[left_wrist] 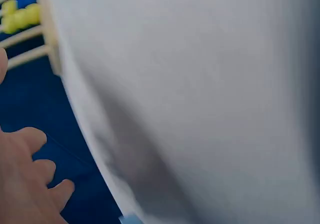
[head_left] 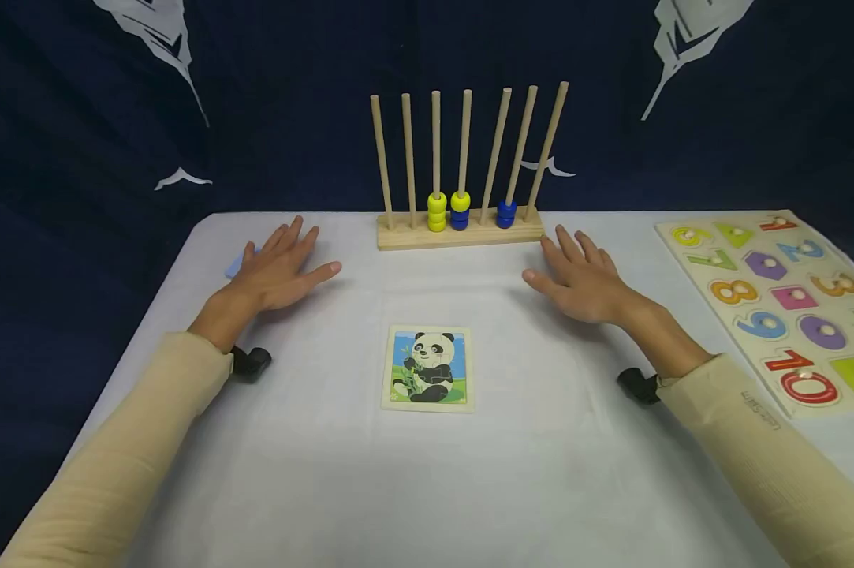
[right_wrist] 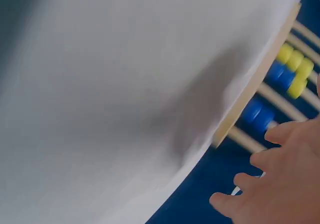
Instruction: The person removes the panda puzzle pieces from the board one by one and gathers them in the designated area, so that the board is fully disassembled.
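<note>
A wooden number-and-shape board [head_left: 764, 303] lies at the right side of a white-covered tabletop [head_left: 526, 481], an orange figure 8 [head_left: 734, 292], a purple hexagon [head_left: 765, 266] and a pink square [head_left: 793, 297] among its pieces (the frame cuts off one edge). Behind hangs a dark navy backdrop [head_left: 292, 102], printed with white feathers [head_left: 692, 35] at upper left and right.

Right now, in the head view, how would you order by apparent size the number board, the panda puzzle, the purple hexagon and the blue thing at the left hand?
1. Number board, though the frame cuts it off
2. Panda puzzle
3. Purple hexagon
Not ranked: blue thing; the left hand partly hides it.
</note>
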`<action>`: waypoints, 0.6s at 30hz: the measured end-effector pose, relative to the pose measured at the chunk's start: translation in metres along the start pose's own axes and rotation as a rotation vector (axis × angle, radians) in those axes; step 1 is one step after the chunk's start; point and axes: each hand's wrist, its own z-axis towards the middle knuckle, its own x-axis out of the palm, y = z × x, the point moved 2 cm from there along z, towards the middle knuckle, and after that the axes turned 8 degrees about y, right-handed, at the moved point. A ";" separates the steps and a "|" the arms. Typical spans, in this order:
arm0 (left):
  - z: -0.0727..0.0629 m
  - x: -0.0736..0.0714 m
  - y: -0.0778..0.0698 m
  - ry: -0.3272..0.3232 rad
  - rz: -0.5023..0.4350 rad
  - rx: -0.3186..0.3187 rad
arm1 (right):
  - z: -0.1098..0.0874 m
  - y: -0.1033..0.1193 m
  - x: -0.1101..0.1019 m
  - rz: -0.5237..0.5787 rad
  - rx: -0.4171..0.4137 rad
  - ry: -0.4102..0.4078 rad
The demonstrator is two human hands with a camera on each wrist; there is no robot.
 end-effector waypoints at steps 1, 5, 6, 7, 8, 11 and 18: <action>-0.003 0.000 -0.003 -0.012 -0.043 0.027 | -0.002 0.005 0.001 0.027 -0.032 -0.009; -0.026 0.008 -0.026 -0.076 -0.224 0.185 | -0.011 0.033 0.006 0.114 -0.149 -0.056; -0.032 0.013 -0.033 -0.086 -0.259 0.225 | -0.014 0.040 0.008 0.133 -0.175 -0.067; -0.040 0.018 -0.040 -0.091 -0.287 0.258 | -0.015 0.048 0.010 0.156 -0.202 -0.077; -0.047 0.023 -0.048 -0.089 -0.314 0.286 | -0.017 0.055 0.012 0.183 -0.230 -0.084; -0.067 0.042 -0.065 -0.061 -0.394 0.337 | -0.020 0.075 0.018 0.279 -0.317 -0.090; -0.094 0.073 -0.085 -0.007 -0.469 0.315 | -0.015 0.110 0.029 0.457 -0.423 -0.048</action>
